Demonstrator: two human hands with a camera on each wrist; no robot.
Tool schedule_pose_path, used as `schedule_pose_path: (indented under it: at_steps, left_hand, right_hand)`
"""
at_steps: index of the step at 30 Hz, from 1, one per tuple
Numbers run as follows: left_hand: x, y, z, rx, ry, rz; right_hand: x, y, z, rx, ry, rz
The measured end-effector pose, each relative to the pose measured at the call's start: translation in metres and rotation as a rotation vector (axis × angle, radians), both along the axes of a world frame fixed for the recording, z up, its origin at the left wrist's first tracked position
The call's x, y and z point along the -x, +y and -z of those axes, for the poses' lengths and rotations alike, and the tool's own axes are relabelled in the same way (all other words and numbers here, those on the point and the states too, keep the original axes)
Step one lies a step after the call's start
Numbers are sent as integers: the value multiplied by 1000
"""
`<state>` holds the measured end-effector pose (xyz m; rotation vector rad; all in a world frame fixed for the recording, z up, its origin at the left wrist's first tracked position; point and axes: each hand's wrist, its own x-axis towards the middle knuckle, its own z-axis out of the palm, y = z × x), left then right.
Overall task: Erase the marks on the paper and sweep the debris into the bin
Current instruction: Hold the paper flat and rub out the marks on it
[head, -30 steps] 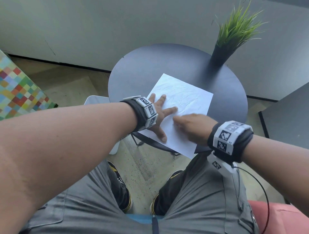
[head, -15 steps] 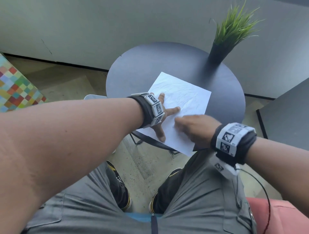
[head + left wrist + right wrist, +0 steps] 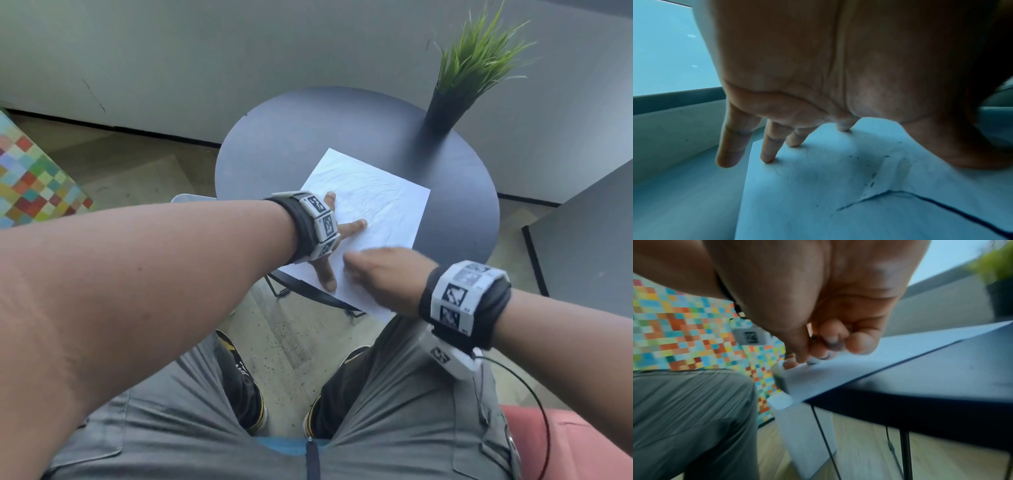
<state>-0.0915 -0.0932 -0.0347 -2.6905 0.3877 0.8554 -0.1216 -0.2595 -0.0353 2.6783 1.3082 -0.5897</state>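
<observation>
I am seated at a small round dark table (image 3: pixel 274 144), looking down at my own arms and grey trousers. A white sheet of paper (image 3: pixel 387 202) lies on the near half of the table, its near corner hanging past the edge. Faint pencil scribbles cover the far part of the sheet.

My left hand (image 3: pixel 330 246) lies flat on the left side of the paper, fingers straight and spread apart, fingertips (image 3: pixel 767 160) pressing the sheet down; the little finger hangs just off the paper's edge. In the left wrist view, small dark crumbs (image 3: pixel 872 175) lie scattered on the paper under my palm, beside a crease.

My right hand (image 3: pixel 380 277) rests on the near right part of the paper, blurred. Its fingers (image 3: pixel 830 339) are curled tightly together, pinching a small pale eraser (image 3: pixel 813 361) whose tip touches the sheet.

A tall dark pot of green grass (image 3: pixel 476 61) stands on the table's far right side. A white bin (image 3: pixel 807 431) stands on the floor below the table's near edge.
</observation>
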Motion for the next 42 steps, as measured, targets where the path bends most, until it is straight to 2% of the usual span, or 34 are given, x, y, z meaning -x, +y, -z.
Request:
schedule_pose_path:
  at_steps: [2, 6, 11, 16, 20, 24, 25, 29, 31, 34, 38, 39, 42]
  left_hand:
    - [-2, -1, -1, -10, -17, 33]
    - [-3, 2, 0, 21, -27, 78]
    - [0, 3, 6, 27, -26, 58]
    - [-1, 3, 6, 56, -23, 43]
    - [3, 2, 8, 47, -27, 38]
    - [3, 4, 6, 71, -33, 38]
    - [4, 4, 6, 64, -31, 36]
    - [4, 0, 5, 26, -19, 36]
    - [3, -1, 5, 27, -13, 32]
    - [2, 0, 6, 36, -6, 24]
    - [3, -3, 6, 13, 4, 17]
    - [3, -4, 7, 13, -2, 23]
    - [3, -3, 6, 14, -4, 22]
  right_hand:
    - [6, -3, -1, 17, 27, -32]
    - [-38, -19, -3, 8, -84, 200]
    - [10, -4, -4, 32, 62, -73]
    - [-27, -18, 0, -5, -89, 71]
    - [11, -6, -1, 24, 61, -138]
    - [-24, -18, -6, -12, -80, 66]
    - [-24, -20, -4, -25, -89, 66]
    - [17, -9, -1, -2, 50, -163]
    - [3, -13, -6, 35, 7, -109]
    - [-19, -21, -4, -12, -82, -7]
    - [18, -12, -1, 22, 12, -207]
    - [15, -14, -4, 42, -5, -179]
    - [-13, -23, -6, -3, -113, 53]
